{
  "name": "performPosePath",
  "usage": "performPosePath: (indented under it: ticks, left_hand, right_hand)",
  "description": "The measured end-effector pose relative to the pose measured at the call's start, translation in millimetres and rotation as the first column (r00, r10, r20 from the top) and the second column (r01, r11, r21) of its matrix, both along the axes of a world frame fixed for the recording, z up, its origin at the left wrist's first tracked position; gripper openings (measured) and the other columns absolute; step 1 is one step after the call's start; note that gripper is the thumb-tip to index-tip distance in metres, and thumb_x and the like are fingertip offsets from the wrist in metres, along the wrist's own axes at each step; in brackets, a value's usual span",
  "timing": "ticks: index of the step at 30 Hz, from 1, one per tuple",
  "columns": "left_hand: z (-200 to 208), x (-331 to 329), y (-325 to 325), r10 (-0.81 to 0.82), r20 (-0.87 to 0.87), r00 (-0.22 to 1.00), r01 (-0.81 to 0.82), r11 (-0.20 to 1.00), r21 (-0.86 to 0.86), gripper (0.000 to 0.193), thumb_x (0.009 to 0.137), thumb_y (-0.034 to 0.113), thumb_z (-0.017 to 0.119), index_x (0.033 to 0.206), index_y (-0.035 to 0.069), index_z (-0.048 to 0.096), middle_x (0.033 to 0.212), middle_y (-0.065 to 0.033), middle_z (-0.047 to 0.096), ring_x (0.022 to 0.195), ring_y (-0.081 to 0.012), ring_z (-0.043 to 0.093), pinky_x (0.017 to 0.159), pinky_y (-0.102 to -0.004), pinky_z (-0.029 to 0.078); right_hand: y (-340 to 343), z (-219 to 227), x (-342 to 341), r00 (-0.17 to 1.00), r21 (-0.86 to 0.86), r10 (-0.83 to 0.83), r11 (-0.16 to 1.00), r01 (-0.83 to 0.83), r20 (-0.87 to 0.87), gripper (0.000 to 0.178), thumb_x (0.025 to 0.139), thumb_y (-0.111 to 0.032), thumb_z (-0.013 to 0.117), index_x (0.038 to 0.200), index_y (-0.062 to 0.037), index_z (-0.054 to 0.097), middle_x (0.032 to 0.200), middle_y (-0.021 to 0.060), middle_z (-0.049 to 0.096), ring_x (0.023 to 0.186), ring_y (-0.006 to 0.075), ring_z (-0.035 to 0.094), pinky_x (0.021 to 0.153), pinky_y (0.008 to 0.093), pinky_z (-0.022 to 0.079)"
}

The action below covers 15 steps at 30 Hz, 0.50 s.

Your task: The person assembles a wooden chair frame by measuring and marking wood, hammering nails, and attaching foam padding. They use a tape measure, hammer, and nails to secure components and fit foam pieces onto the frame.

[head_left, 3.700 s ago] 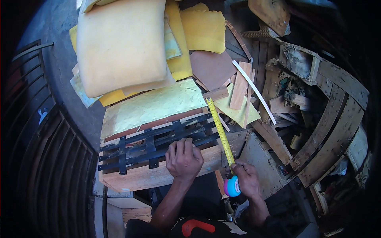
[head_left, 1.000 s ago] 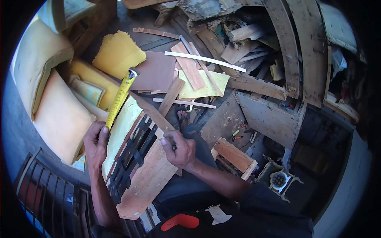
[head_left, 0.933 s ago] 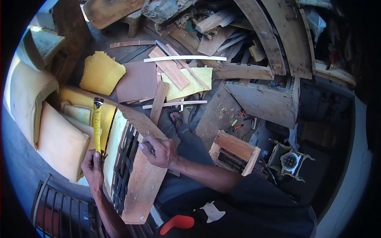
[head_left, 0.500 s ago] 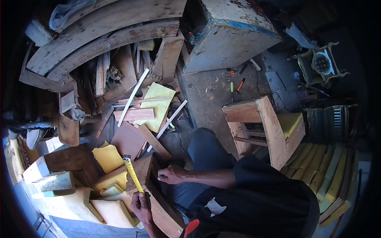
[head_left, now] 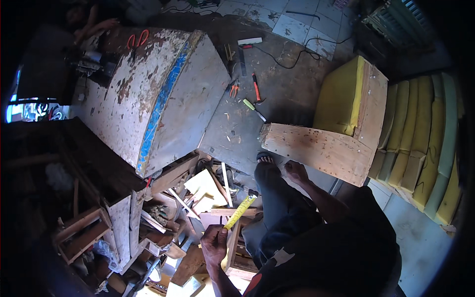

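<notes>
My left hand is closed around a tape measure, its case mostly hidden by my fingers. The yellow tape measure blade sticks out up and to the right, its free end in the air near my knee. My right hand is closed, fingers curled in; whether anything is inside is hidden. It is just below the near edge of a wooden seat frame with yellow foam fixed to it. Under the tape and left hand stands another wooden frame, partly covered.
A large worn box with a blue stripe stands at left. Pliers, a red-handled hammer and a green-handled tool lie on the floor. Foam cushions line the right. Wood scraps and a yellow sheet are strewn below the box.
My view has swung to the right. My left hand still holds the extended tape, now away from the wooden frame it was against. My right hand has moved toward the foam-covered seat frame.
</notes>
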<state>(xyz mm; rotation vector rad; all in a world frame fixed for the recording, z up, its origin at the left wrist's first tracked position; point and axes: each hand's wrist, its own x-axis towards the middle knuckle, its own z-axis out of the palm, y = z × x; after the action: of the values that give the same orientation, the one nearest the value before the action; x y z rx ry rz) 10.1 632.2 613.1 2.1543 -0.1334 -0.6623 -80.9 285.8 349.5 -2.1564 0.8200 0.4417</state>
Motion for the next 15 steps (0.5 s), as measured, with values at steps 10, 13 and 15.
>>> performPosePath:
  ticks: [10,13,15]
  left_hand:
    - [58.4,167.7,-135.8,-0.449,-0.135,0.883,0.462,0.881,0.097,0.005,0.092,0.004,0.068,0.096,0.001,0.069,0.084,-0.0128,0.069,0.075,-0.0193,0.065,0.068,-0.0324,0.051]
    - [50.6,215.2,-159.4,-0.485,-0.143,0.863,0.495,0.868,0.037,0.006,0.093,0.005,0.066,0.095,0.0,0.069,0.08,-0.0084,0.068,0.072,-0.0128,0.063,0.066,-0.0299,0.049]
    - [48.5,262.1,-197.1,-0.633,-0.072,0.771,0.637,0.77,0.042,0.006,0.092,0.005,0.067,0.096,0.001,0.069,0.079,-0.0077,0.067,0.072,-0.0138,0.064,0.065,-0.0312,0.05]
  right_hand:
    - [19.8,-13.7,-95.1,0.865,0.163,0.104,0.986,-0.026,-0.492,0.039,0.088,-0.036,0.057,0.097,-0.0015,0.075,0.1,0.0234,0.073,0.102,0.0411,0.069,0.091,0.0497,0.053]
    - [36.6,13.7,-73.1,0.672,0.073,-0.39,0.831,0.551,-0.629,0.036,0.088,-0.034,0.059,0.1,-0.0039,0.076,0.103,0.0238,0.072,0.103,0.0408,0.069,0.091,0.0471,0.055]
    - [53.0,-4.4,-78.6,0.642,0.059,-0.461,0.783,0.619,-0.613,0.035,0.089,-0.033,0.06,0.105,-0.0061,0.075,0.107,0.022,0.073,0.101,0.0395,0.07,0.087,0.0476,0.058]
